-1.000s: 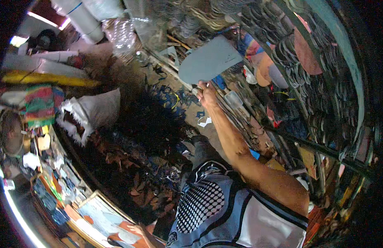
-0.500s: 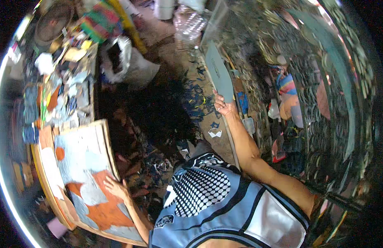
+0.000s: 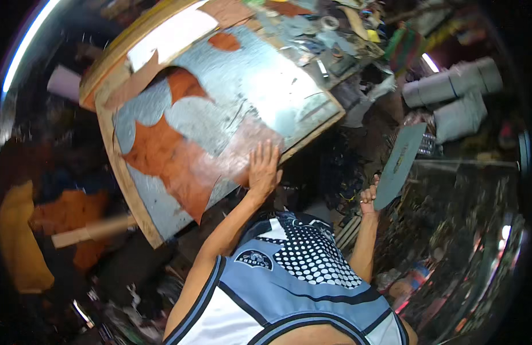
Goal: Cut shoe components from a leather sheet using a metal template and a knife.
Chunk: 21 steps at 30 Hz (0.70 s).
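Observation:
My left hand [image 3: 265, 171] lies flat, fingers outstretched, on an irregular piece of orange-brown leather [image 3: 174, 155]. The leather has curved cut-outs along its edge and rests on a worn, grey metal-topped board [image 3: 260, 75] with a wooden frame. A smaller scrap of brown leather [image 3: 224, 41] sits higher up on the same surface. Off to the right, my right hand [image 3: 368, 198] grips the lower end of a flat grey-green panel [image 3: 399, 167], long with a rounded end and held tilted in the air. The panel is apart from the board.
Scraps, a tape roll [image 3: 330, 23] and cuttings crowd the bench beyond the board. A grey bundled roll [image 3: 453, 83] is at the far right. Densely packed hanging items [image 3: 467, 247] fill the lower right. Brown leather pieces [image 3: 70, 215] lie at the left.
My view has swung left, so the board now fills the upper middle. My left hand still rests on the leather, and my right hand still holds the panel, now tilted the other way.

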### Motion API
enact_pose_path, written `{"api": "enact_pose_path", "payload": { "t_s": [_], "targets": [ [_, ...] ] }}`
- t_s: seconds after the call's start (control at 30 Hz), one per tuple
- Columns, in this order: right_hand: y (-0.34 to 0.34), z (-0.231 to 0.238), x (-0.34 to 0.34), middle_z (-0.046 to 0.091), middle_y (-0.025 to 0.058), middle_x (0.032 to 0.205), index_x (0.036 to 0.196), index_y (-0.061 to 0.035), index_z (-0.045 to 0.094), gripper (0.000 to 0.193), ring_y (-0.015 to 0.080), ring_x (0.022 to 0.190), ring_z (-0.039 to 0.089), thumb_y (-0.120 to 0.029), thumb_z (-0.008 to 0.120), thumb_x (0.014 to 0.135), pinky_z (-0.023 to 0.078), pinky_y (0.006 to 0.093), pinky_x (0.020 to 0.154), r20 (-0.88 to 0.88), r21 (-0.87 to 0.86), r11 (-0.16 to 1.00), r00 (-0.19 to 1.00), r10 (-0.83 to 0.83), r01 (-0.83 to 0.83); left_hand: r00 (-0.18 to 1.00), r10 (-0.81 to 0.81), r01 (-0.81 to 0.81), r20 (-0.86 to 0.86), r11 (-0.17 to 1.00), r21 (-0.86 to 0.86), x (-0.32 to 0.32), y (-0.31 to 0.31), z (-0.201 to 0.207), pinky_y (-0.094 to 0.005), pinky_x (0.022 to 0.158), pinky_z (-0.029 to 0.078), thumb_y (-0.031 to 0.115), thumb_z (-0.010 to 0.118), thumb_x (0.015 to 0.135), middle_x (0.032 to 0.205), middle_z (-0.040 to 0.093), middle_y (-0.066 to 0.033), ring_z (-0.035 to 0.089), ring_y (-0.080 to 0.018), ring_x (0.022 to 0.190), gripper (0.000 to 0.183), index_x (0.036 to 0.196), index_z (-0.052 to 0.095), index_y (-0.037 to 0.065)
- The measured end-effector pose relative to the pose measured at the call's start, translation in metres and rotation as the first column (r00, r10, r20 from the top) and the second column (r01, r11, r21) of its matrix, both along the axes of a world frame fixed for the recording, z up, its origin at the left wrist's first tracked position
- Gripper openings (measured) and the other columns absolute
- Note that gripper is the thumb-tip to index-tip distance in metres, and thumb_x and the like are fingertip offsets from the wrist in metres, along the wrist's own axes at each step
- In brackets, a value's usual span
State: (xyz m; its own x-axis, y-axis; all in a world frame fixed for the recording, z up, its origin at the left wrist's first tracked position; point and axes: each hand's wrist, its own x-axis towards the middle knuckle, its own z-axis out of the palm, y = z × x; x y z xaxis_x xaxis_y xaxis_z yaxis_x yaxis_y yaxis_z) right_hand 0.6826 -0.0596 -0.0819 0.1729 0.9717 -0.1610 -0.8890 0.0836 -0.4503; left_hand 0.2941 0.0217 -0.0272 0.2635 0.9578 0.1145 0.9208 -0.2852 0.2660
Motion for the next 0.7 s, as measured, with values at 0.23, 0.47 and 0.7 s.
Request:
{"api": "enact_pose_path", "payload": {
  "t_s": [0.23,0.47,0.7],
  "targets": [
    [0.106,0.111,-0.031,0.061,0.0063,0.084,0.132,0.0009,0.048,0.045,0.0154,0.055,0.053,-0.03,0.051,0.1,0.045,0.0334,0.051,0.468,-0.175,0.983,0.875,0.124,-0.046,0.987,-0.001,-0.006,0.163,0.999,0.042,0.031,-0.01,0.006,-0.0517,0.114,0.024,0.023,0.074,0.074,0.152,0.032,-0.0169,0.029,-0.0394,0.139,0.08,0.144,0.037,0.008],
    [0.284,0.113,-0.095,0.063,0.0075,0.111,0.121,0.0035,0.058,0.043,0.017,0.099,0.059,-0.033,0.052,0.1,0.046,0.0313,0.087,0.899,-0.147,0.987,0.407,0.159,-0.06,0.962,0.005,-0.014,0.273,0.999,0.031,0.025,-0.022,0.025,-0.0509,0.115,0.023,0.045,0.065,0.085,0.15,0.036,-0.0166,0.03,-0.0382,0.14,0.066,0.137,0.048,0.007],
    [0.394,0.039,-0.096,0.068,0.0172,0.103,0.118,0.0038,0.063,0.047,0.0271,0.094,0.063,-0.037,0.054,0.097,0.047,0.0365,0.084,0.933,-0.349,0.925,-0.147,0.329,-0.149,0.944,0.137,-0.112,0.299,0.989,-0.099,0.024,-0.031,0.026,-0.0499,0.115,0.022,0.043,0.059,0.09,0.149,0.038,-0.0141,0.03,-0.0345,0.14,0.059,0.135,0.05,0.007]
  ]
}}
